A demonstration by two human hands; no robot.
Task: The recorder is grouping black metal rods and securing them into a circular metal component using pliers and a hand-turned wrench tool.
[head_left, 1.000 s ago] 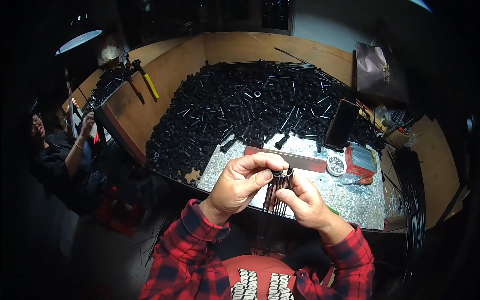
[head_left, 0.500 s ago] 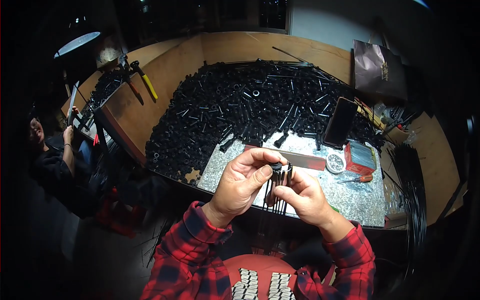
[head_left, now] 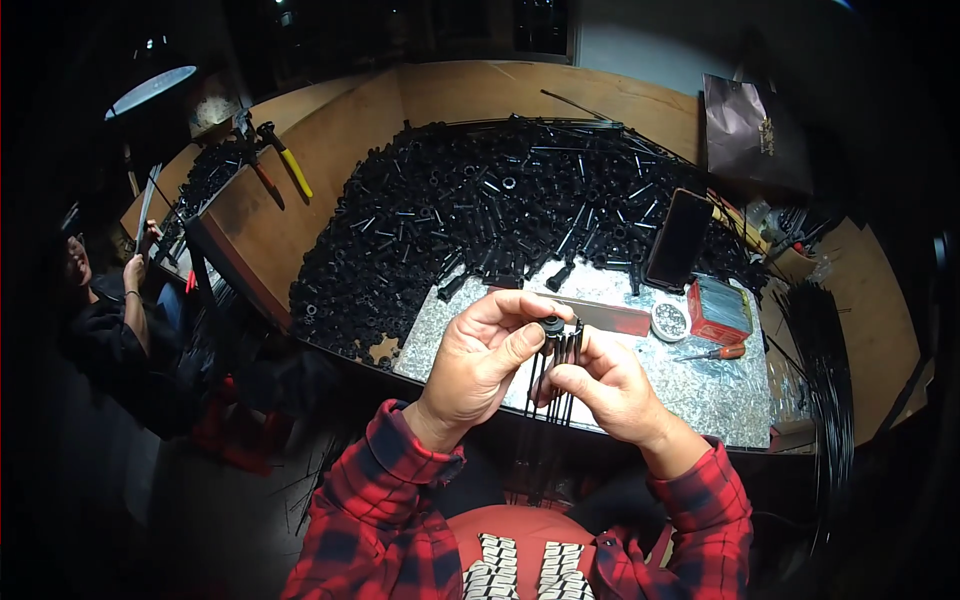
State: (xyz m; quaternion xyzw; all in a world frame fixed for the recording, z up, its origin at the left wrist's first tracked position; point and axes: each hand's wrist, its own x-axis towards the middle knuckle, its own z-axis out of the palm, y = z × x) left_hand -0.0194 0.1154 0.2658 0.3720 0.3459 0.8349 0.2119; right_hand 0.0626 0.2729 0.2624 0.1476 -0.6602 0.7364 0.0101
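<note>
Before my chest I hold a small black flanged hub (head_left: 551,326), which looks like a wheel hub. Several thin black spokes (head_left: 541,425) hang down from it past the table's front edge. My left hand (head_left: 485,355) is closed around the hub's upper end, thumb and fingertips on its rim. The fingers of my right hand (head_left: 612,392) pinch the spokes just below, with the thumb across them. Part of the hub and the spoke heads are hidden behind my fingers.
A big heap of black hubs (head_left: 480,215) fills the table's back and left. On the pale board (head_left: 720,405) are a leaning phone (head_left: 678,240), a round tub of small metal pieces (head_left: 670,322), a red box (head_left: 720,310) and a screwdriver (head_left: 728,352). Spokes (head_left: 830,390) lie right; a co-worker (head_left: 125,310) sits left.
The hub is tipped slightly so that more of its round top shows. Both hands keep their grip in nearly the same place. The co-worker's held rods have shifted a little.
</note>
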